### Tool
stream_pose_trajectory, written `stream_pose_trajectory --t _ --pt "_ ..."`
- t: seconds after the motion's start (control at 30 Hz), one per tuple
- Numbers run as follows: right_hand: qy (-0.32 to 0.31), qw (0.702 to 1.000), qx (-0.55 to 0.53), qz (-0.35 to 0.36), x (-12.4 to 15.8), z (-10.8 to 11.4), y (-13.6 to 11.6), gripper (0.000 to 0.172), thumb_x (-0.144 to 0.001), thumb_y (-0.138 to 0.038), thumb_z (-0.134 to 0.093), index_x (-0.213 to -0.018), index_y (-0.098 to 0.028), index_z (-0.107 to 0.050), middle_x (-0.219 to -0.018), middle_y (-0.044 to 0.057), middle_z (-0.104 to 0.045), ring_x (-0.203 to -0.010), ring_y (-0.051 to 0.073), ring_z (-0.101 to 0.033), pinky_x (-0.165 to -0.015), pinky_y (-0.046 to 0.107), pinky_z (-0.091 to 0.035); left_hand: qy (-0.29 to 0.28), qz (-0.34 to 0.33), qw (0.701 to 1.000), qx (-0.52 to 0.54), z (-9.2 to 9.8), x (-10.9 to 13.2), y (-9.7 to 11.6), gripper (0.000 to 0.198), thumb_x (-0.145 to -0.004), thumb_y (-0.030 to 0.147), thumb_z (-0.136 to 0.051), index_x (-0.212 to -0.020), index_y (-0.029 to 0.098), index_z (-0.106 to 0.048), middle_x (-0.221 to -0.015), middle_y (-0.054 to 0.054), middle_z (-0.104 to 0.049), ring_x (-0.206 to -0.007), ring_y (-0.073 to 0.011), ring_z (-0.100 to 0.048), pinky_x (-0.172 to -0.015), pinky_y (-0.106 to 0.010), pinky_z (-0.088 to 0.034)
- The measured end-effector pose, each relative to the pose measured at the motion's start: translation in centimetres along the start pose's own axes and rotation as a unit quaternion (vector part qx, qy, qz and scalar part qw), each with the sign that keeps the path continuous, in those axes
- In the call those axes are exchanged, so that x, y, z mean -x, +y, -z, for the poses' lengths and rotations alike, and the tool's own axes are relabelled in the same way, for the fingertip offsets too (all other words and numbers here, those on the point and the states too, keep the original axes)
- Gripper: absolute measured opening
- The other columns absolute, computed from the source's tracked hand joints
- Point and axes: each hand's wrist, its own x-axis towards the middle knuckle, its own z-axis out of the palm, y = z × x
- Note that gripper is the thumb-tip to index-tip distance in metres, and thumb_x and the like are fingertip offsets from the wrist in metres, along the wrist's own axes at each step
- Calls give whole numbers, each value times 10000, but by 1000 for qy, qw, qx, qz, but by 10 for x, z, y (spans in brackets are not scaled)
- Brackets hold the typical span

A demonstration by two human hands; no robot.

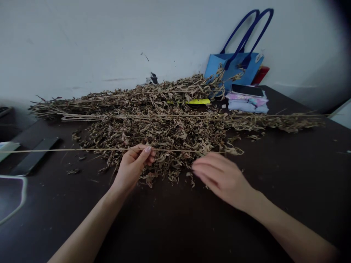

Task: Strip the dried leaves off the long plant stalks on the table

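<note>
A big heap of dried leafy stalks (164, 120) lies across the dark table (175, 226). My left hand (134, 166) pinches a long thin bare stem (68, 150) that runs off to the left, level with the table. At the heap's near edge my right hand (219, 175) hovers over the dry leaves, its fingers together and pointing left; I see nothing clearly held in it.
A blue bag with dark blue handles (236, 65) leans on the wall at the back right, a phone (248, 90) on folded pastel cloths (248, 102) before it. A yellow object (199, 102) lies in the heap. A dark flat bar (34, 155) lies left.
</note>
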Motion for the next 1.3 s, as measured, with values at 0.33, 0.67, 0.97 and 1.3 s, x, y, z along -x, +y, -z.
stream_pose_trajectory --t 0.33,0.67,0.97,1.3 --pt "-47 987 120 -94 0 6 25 122 -883 -212 -491 -883 -164 -603 -858 57 -597 -846 185 -475 -772 338 -401 -11 -1 1000 -21 -4 3 -1 161 -785 306 -638 -761 148 -619 -694 0 -605 -581 -70 -521 -540 -168 -419" --pt "-106 984 109 -88 2 2 16 224 -923 -239 -403 -850 -178 -605 -814 57 -592 -824 186 -477 -736 338 -364 3 25 999 -32 -10 9 0 189 -775 322 -649 -857 156 -613 -811 -27 -632 -505 -45 -449 -429 -154 -334" --pt "-106 985 109 -83 1 -2 8 211 -916 -217 -423 -839 -168 -613 -807 60 -583 -823 184 -472 -727 322 -353 -80 79 990 -85 -18 17 -1 208 -749 307 -682 -865 159 -593 -619 43 -498 -458 -40 -373 -393 -150 -260" --pt "-94 987 105 -78 2 -5 8 221 -916 -213 -418 -827 -168 -616 -797 58 -582 -814 181 -475 -713 321 -359 -102 77 991 -47 -19 16 -1 219 -815 344 -593 -952 173 -594 -688 -14 -615 -421 -41 -350 -377 -170 -206"
